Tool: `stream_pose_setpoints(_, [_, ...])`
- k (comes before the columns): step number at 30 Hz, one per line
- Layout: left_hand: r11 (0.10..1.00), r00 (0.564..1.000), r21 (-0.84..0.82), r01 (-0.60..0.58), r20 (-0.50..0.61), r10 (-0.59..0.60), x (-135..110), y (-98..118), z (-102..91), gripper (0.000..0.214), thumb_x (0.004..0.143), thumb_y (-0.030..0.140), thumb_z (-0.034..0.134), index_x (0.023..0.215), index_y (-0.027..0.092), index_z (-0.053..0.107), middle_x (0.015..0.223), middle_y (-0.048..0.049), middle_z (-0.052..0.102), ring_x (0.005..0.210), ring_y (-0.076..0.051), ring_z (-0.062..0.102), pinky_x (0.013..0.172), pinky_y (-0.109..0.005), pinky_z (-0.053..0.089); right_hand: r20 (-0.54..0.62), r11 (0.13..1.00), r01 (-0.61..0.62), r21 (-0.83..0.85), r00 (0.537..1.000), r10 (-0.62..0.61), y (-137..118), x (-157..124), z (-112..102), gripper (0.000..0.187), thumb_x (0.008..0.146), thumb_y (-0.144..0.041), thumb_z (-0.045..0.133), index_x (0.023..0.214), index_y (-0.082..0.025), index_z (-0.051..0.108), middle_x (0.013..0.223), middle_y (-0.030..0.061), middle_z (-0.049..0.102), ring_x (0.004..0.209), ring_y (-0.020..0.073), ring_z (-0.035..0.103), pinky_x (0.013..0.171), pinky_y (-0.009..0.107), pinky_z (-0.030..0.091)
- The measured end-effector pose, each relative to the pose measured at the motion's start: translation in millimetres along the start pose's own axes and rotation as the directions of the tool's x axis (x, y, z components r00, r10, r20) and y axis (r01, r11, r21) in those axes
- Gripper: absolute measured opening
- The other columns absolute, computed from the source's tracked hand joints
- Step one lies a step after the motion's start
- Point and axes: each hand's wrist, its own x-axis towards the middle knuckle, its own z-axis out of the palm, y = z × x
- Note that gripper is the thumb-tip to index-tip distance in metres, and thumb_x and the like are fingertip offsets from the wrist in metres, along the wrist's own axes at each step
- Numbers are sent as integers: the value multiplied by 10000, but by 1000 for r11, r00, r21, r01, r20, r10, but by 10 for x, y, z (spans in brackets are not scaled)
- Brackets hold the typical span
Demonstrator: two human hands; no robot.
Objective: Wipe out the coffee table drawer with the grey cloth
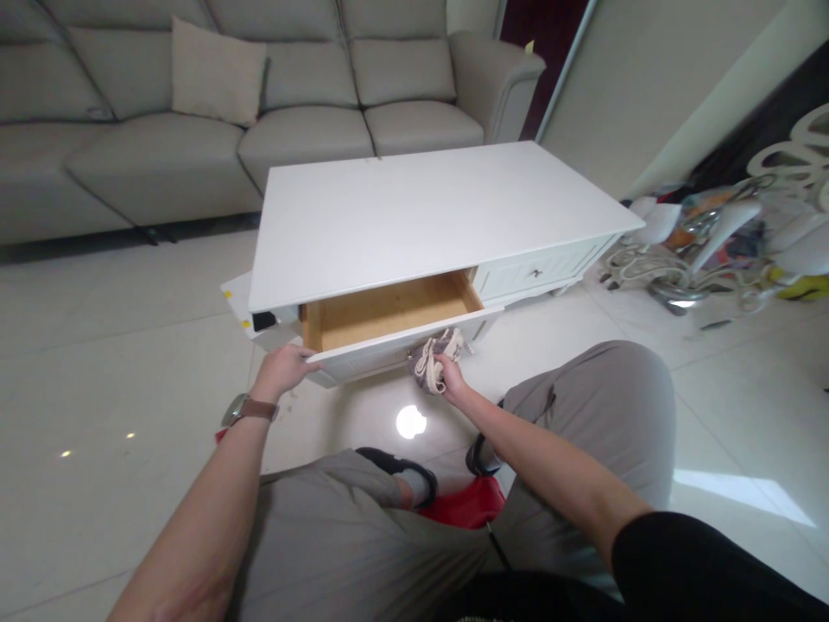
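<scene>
A white coffee table [414,216] stands before me with its left drawer [382,350] pulled out. Bare light wood shows inside that drawer. My left hand [281,371], with a watch on the wrist, is closed on the left end of the drawer front, the thumb along its top edge. Bunched in my right hand [450,376] is a crumpled beige and grey-purple cloth [427,363]. The cloth lies against the drawer front near its middle, partly hiding it. To the right, a second drawer [537,272] with a small knob is closed.
Behind the table runs a grey sofa [298,130] with a beige cushion [217,73]. A chandelier-like fixture with white shades [731,233] and piled items lie on the floor at right. A red object [470,503] sits between my legs. Glossy tiles [129,371] cover the floor.
</scene>
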Motion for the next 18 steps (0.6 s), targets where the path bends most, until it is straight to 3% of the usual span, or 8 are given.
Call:
stream_pose_setpoints(6, [1000, 1000, -3, 2, -2, -2, 14, 5, -21, 377, 841, 429, 643, 1114, 245, 827, 1008, -101, 803, 978, -318, 727, 769, -316, 514, 137, 897, 176, -406, 982, -131, 59, -3, 26, 328, 658, -221, 752, 983, -211, 717, 1097, 30, 770, 1161, 243, 657, 1139, 409, 428])
stream_pose_setpoints(9, [1000, 1000, -11, 4, -4, -4, 10, 6, -18, 393, 846, 441, 630, 1129, 248, 823, 935, -95, 804, 940, -309, 733, 751, -311, 511, 91, 933, 38, -357, 996, -5, 125, 32, 28, 323, 655, -177, 737, 976, -203, 716, 1017, 21, 775, 1132, 222, 666, 1114, 388, 448])
stream_pose_setpoints(14, [1000, 1000, -25, 14, -8, -14, -2, -10, 9, 393, 856, 453, 610, 1119, 254, 824, 951, -85, 804, 944, -301, 732, 755, -310, 507, 86, 965, -108, -241, 988, 132, 248, 24, 74, 257, 724, -232, 671, 975, -179, 689, 825, 35, 761, 821, 215, 729, 862, 369, 585])
stream_pose_setpoints(18, [1000, 1000, -4, -4, -31, 4, 0, -24, 29, 398, 868, 467, 589, 1097, 247, 829, 1019, -94, 802, 981, -313, 722, 766, -321, 513, 101, 962, -272, -16, 957, 272, 190, -5, 34, 268, 770, -282, 578, 995, -169, 669, 754, 47, 738, 732, 218, 725, 762, 361, 610])
